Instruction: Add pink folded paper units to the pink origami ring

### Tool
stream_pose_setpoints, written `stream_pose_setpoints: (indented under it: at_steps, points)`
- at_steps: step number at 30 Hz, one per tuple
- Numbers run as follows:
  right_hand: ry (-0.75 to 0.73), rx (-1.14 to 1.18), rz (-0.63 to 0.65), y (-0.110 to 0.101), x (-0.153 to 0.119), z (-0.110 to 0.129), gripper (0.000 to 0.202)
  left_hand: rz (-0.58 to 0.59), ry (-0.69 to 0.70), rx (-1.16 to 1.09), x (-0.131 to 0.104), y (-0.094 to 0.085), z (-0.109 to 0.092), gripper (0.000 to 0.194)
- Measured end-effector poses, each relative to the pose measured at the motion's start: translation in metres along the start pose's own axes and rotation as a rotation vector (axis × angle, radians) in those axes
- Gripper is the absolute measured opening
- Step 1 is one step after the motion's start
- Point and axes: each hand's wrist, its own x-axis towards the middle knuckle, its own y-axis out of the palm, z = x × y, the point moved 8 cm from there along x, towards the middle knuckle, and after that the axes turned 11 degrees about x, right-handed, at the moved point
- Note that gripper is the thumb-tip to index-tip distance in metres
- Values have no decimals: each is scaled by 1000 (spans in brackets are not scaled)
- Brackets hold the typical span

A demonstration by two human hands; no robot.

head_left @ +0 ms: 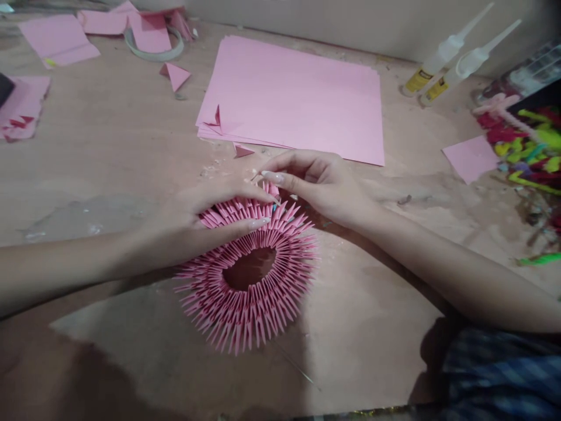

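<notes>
A ring of many folded pink paper pieces [245, 310] lies on the table, its spiky tips pointing outward round an oval hole. My left hand [219, 219] grips the ring's upper left part, thumb on top near the inner rim and fingers along the far side. At the ring's far edge, my right hand [315, 181] pinches with thumb and forefinger beside a small folded pink piece [270, 189]. Whether the right fingertips hold that piece is too small to tell. A loose folded triangle [243, 150] rests just beyond the hands.
Behind the hands lies a stack of pink sheets [298, 99]. Two glue bottles [421, 79] stand at the back right, near colourful fuzzy sticks [534, 146] and a pink square [471, 158]. A tape roll [153, 57] and pink paper scraps [59, 38] are at the back left.
</notes>
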Motion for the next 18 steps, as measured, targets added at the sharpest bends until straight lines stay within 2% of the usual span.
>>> stream_pose_setpoints:
  at_steps: [6, 11, 18]
  points:
    - [-15, -41, 54, 0, 6, 4, 35, -12, 78, -18, -1, -2, -4, 41]
    - [-21, -30, 114, 3, 8, 4, 36, 14, 35, -40, -1, 0, 0, 44]
    - [-50, -73, 102, 3, 9, 9, 45, -4, 90, -18, 0, -2, -2, 41]
